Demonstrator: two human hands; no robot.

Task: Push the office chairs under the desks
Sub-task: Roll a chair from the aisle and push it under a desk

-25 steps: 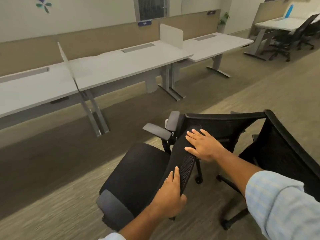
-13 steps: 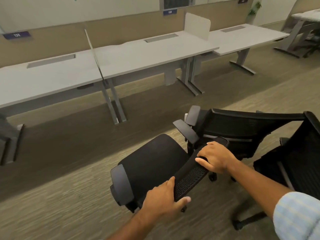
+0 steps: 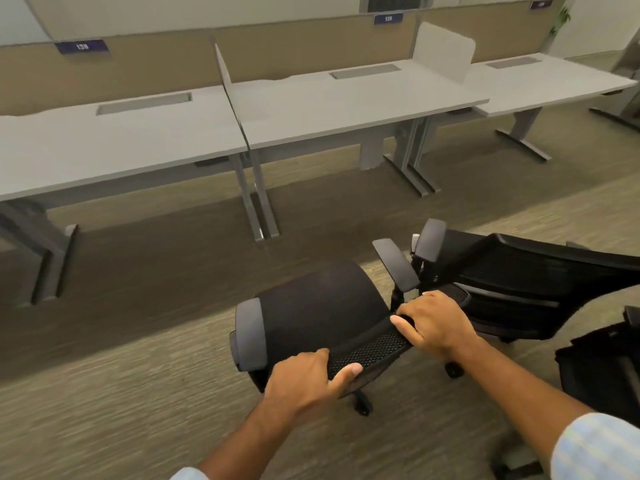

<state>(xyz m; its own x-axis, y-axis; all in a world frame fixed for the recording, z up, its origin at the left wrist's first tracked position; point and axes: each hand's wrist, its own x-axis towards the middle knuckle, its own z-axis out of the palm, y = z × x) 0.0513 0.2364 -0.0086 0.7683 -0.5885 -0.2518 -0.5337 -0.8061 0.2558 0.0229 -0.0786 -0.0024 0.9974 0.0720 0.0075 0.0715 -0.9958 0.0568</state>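
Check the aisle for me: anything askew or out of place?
Yes. Three chairs stand loose in the aisle, none tucked in: the held chair, gripped at its backrest top by both hands, left and right, plus two crowded together at right.

Head-worn view, angled down, close over hands (image 3: pixel 374 355), facing desks (image 3: pixel 346 105)

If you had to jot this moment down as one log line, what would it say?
left hand: gripping chair backrest top | right hand: gripping same top | chair: on carpet, apart from desks | second chair: beside, untouched
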